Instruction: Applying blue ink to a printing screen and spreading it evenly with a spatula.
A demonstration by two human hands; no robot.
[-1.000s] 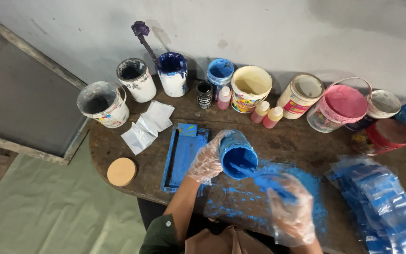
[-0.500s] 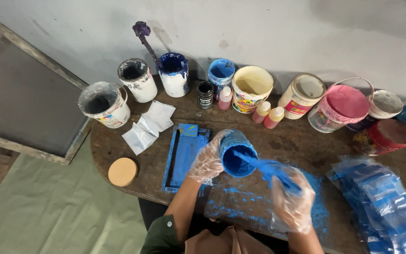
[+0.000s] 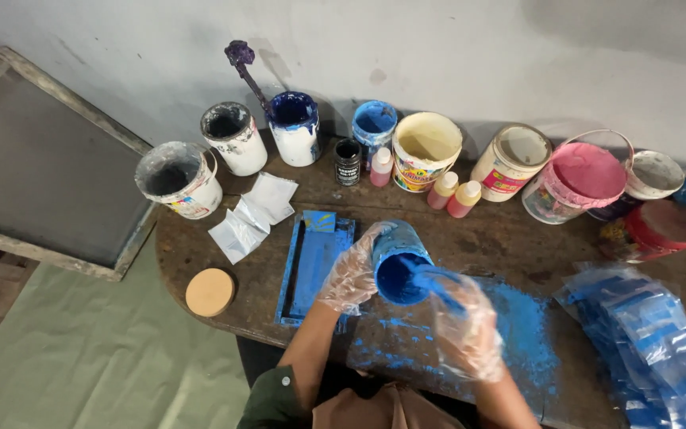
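While your gloved left hand (image 3: 351, 274) stays clamped round tilted blue tub (image 3: 398, 262), your right hand (image 3: 466, 330), fisted on blue scraper (image 3: 438, 284), has risen to tub mouth.

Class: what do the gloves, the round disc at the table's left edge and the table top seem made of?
Gloves on the left hand and right hand: thin clear plastic film, crinkled and glossy. Round tan disc: probably wood, matte and plain. Dark brown table top: apparently worn, stained wood.
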